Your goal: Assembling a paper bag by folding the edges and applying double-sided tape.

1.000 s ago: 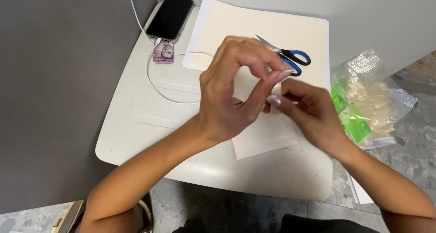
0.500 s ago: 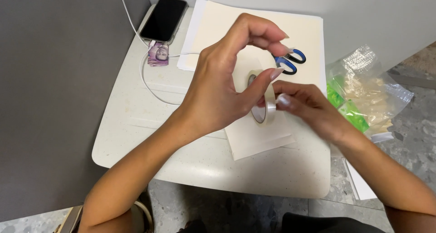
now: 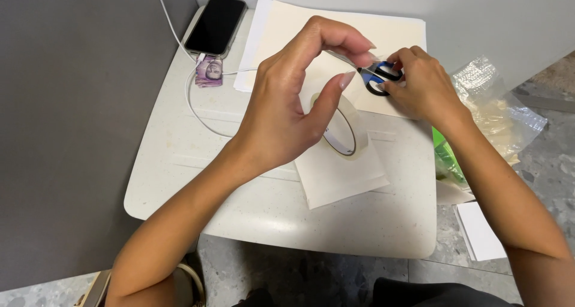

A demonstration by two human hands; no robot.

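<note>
Clear tape strip point(image 3: 350, 60) is drawn out, uncut, pinched by left hand point(image 3: 287, 103) above roll point(image 3: 341, 130). At 2 o'clock, right hand point(image 3: 422, 85) grasps scissors point(image 3: 376, 79).

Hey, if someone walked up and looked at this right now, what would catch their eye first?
The left hand, raised mid-frame, pinches a strip of clear tape pulled from the tape roll standing on a small paper sheet. Just right of it, the right hand rests on the blue-handled scissors. A black phone lies charging at the table's far left corner.
</note>
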